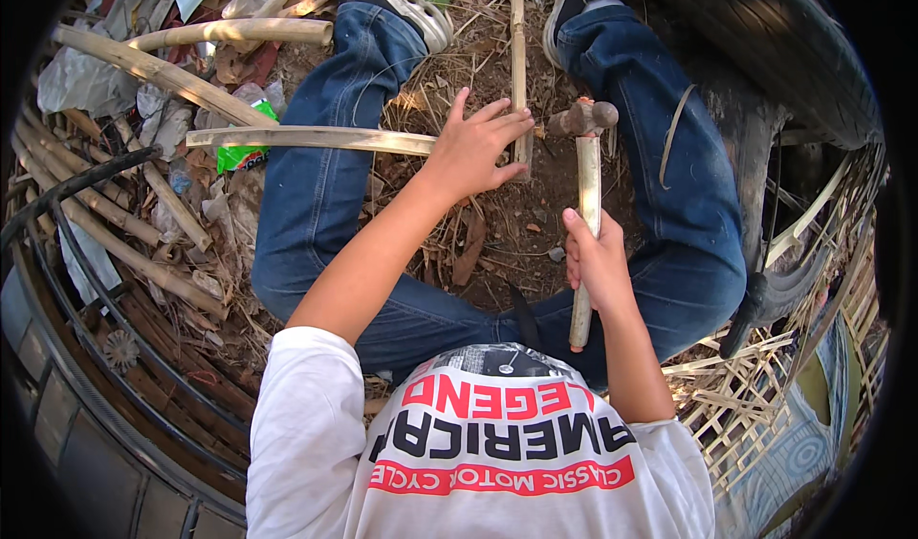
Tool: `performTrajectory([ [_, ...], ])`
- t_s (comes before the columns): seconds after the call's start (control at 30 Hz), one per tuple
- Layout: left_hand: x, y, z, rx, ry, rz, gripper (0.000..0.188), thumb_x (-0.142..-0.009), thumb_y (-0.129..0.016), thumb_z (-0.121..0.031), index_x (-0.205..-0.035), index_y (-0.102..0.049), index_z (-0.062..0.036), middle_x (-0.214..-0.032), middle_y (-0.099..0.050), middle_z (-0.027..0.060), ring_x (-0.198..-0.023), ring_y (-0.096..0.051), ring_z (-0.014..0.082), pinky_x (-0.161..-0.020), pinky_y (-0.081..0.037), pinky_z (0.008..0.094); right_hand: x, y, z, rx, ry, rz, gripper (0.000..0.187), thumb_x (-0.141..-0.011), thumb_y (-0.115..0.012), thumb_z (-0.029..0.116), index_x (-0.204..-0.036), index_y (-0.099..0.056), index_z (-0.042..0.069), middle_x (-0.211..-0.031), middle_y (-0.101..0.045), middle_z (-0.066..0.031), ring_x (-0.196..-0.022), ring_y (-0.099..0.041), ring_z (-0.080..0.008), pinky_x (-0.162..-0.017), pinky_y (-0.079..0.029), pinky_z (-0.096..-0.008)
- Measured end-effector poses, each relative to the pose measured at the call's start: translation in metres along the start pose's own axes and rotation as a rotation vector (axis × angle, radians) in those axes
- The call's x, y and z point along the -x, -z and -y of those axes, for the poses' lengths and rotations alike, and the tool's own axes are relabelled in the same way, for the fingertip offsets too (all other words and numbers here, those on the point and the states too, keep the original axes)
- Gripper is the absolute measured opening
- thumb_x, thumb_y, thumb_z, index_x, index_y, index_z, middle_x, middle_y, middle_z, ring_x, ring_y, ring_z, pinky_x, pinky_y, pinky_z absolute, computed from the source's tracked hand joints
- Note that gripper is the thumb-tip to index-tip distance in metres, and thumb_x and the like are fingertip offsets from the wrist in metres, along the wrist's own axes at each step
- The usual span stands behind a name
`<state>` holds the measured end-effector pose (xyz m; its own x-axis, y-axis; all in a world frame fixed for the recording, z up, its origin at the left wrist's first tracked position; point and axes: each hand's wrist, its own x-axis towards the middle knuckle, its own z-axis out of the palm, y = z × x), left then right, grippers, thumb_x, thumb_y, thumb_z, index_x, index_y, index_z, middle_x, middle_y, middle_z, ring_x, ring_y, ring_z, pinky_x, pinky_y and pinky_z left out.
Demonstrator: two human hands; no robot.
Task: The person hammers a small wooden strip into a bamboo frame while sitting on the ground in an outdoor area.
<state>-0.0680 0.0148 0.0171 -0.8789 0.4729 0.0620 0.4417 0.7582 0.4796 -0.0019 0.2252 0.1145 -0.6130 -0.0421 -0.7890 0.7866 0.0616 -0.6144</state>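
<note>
My right hand [599,264] is wrapped round the pale wooden handle of a hammer [588,176]. The rusty metal hammer head is at the far end, close to my right shin. To its left, my left hand [472,152] has its fingers stretched and apart, with the fingertips resting against a narrow upright bamboo strip [518,51] that stretches away between my feet. A split bamboo piece [311,137] lies across my left leg, and its right end meets my left hand and wrist.
Bamboo poles [163,70] and plastic litter cover the ground at left, beside a black metal frame [143,386]. A large dark tyre-like object [765,42] stands at far right. Woven bamboo lattice [736,386] and a dark curved tool handle [751,314] lie at right.
</note>
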Motion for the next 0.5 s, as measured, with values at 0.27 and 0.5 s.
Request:
performTrajectory([
  [0.27, -0.002, 0.001, -0.004, 0.058, 0.101, 0.019, 0.086, -0.073, -0.079, -0.04, -0.145, -0.038, -0.0171, -0.13, -0.062, 0.0011, -0.129, -0.05, 0.0237, -0.114, -0.02, 0.0602, 0.013, 0.008, 0.002, 0.139, -0.017, 0.079, 0.032, -0.1, -0.053, 0.035, -0.096, -0.051, 0.003, -0.054, -0.042, 0.0027, -0.038, -0.039, -0.006, -0.034, -0.034, -0.0248],
  [0.5, -0.001, 0.001, -0.002, 0.156, 0.122, 0.036, 0.097, -0.072, -0.081, -0.041, -0.15, -0.028, -0.0202, -0.126, -0.063, 0.0066, -0.123, -0.055, 0.0255, -0.113, -0.023, 0.0585, 0.01, 0.004, 0.014, 0.324, -0.008, 0.151, 0.037, -0.1, -0.05, 0.038, -0.099, -0.053, 0.001, -0.056, -0.043, 0.0021, -0.041, -0.042, -0.0062, -0.035, -0.036, -0.0257],
])
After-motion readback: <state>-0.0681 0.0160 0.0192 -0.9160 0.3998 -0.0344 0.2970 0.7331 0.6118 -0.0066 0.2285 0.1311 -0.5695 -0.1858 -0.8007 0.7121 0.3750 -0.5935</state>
